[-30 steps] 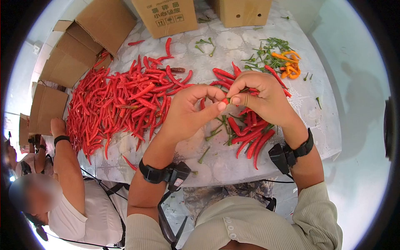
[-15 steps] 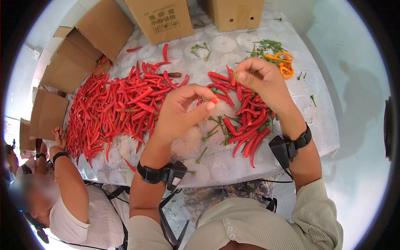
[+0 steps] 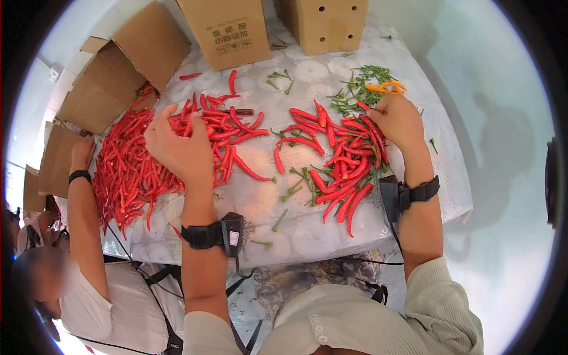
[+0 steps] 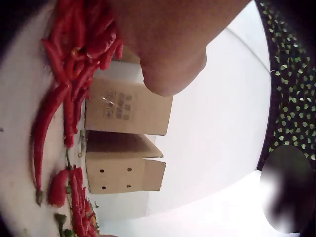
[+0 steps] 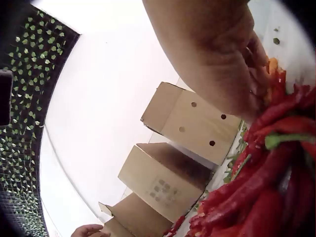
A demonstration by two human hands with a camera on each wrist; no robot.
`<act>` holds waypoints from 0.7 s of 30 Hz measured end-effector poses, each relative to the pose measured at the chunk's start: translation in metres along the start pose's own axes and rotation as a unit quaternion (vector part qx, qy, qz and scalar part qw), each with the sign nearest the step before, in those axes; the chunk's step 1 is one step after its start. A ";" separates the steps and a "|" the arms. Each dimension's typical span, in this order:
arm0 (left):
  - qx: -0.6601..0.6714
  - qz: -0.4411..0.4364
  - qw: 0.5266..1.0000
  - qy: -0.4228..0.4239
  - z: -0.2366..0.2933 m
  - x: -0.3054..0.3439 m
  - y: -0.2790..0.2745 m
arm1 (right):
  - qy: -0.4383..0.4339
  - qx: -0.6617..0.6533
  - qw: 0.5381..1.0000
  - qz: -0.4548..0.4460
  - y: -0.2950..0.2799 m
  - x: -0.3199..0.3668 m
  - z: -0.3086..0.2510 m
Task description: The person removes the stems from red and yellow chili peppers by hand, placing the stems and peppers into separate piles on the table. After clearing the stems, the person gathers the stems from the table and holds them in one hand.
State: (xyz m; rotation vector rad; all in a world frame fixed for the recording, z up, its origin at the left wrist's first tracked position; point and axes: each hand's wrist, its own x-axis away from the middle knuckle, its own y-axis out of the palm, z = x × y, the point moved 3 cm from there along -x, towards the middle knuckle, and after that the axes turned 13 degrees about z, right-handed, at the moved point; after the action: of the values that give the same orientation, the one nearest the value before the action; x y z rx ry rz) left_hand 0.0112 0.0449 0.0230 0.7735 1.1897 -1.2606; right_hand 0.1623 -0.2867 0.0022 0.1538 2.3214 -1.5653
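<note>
My left hand (image 3: 180, 145) is over the right part of a large heap of red chili peppers (image 3: 133, 160), its thumb and fingers apart with nothing seen between them. In the left wrist view, part of that hand (image 4: 170, 69) shows above the chilies. My right hand (image 3: 399, 121) reaches down at the far right edge of a smaller group of red chilies (image 3: 346, 171), near some orange chilies (image 3: 384, 87). In the right wrist view, its bent fingers (image 5: 254, 74) are right at red and orange chilies; I cannot tell whether they pinch one.
Green stems (image 3: 361, 89) lie piled behind the smaller group, and more loose stems (image 3: 280, 220) are scattered in front. Cardboard boxes (image 3: 228, 35) stand at the back, an open carton (image 3: 97, 89) at the left. Another person's arm (image 3: 86, 207) reaches in at far left.
My hands have parted from each other. The left one has moved left over the large heap, without the chili it pinched; the right one has moved away to the right edge of the smaller group.
</note>
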 end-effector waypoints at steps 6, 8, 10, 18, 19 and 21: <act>0.169 -0.085 0.980 -0.059 0.029 0.008 0.002 | -0.058 -0.008 0.997 0.039 0.013 -0.002 0.006; 0.236 -0.139 0.953 -0.125 0.026 0.017 0.010 | -0.085 -0.009 0.992 0.087 0.015 0.000 0.004; 0.326 -0.190 0.900 -0.219 0.031 0.023 0.013 | -0.087 -0.062 0.987 0.117 0.012 0.002 -0.002; 0.402 -0.324 0.830 -0.212 0.058 0.038 0.009 | -0.042 -0.535 0.840 -0.076 0.025 0.041 -0.067; 0.396 -0.336 0.829 -0.207 0.062 0.039 0.007 | -0.062 -0.538 0.836 -0.085 0.022 0.046 -0.074; 0.433 -0.356 0.794 -0.233 0.070 0.042 0.006 | -0.102 -0.544 0.827 -0.100 0.014 0.053 -0.084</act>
State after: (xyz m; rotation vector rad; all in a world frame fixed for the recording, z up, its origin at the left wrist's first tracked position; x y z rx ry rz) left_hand 0.0296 -0.0317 -0.0001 0.5669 0.4183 -2.5495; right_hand 0.0985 -0.2090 0.0003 -0.5168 2.6959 -0.0938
